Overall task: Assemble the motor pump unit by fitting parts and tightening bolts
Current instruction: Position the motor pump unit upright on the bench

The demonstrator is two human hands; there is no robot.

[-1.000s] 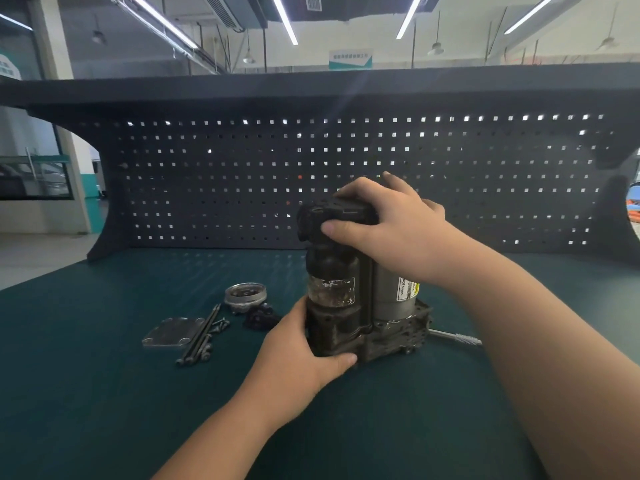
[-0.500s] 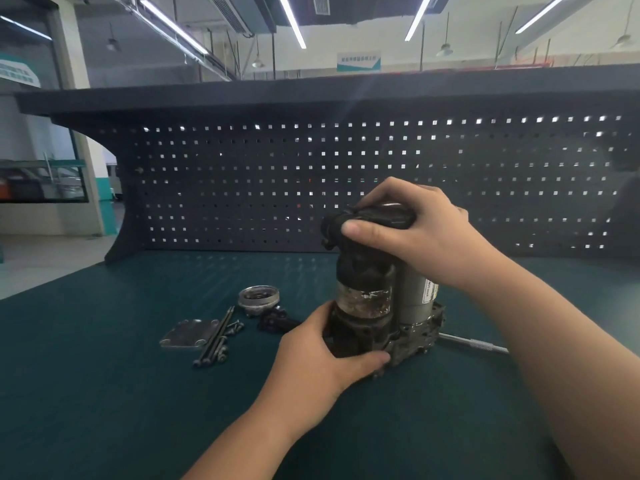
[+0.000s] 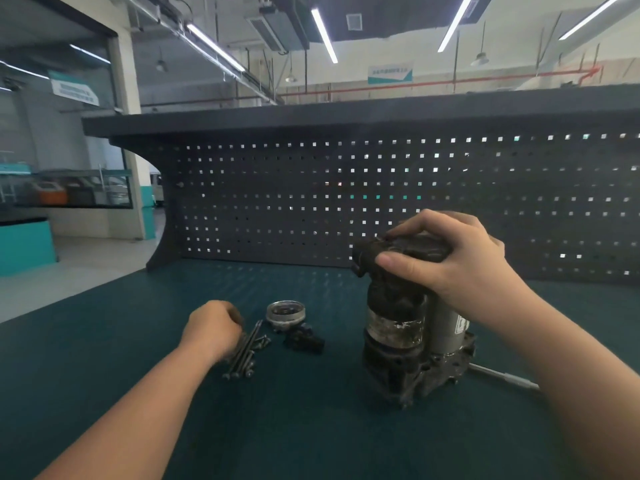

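Observation:
The dark, grimy motor pump unit [image 3: 398, 327] stands upright on the green mat, right of centre. My right hand [image 3: 450, 261] grips its black top cap from above, thumb on the near side. My left hand [image 3: 214, 329] is at the left, fingers curled down over the upper ends of a bundle of long bolts [image 3: 247, 356] lying on the mat. The fingertips are hidden and blurred, so a grip on the bolts cannot be confirmed.
A round metal cap [image 3: 285, 313] and a small black part [image 3: 304, 341] lie between the bolts and the pump. A silver tool handle [image 3: 502, 375] sticks out behind the pump's base at the right. A dark pegboard [image 3: 277, 202] closes the back of the bench.
My left hand has let go of the pump's base and moved left onto the long bolts, covering the flat metal plate. My right hand keeps its hold on the pump's top.

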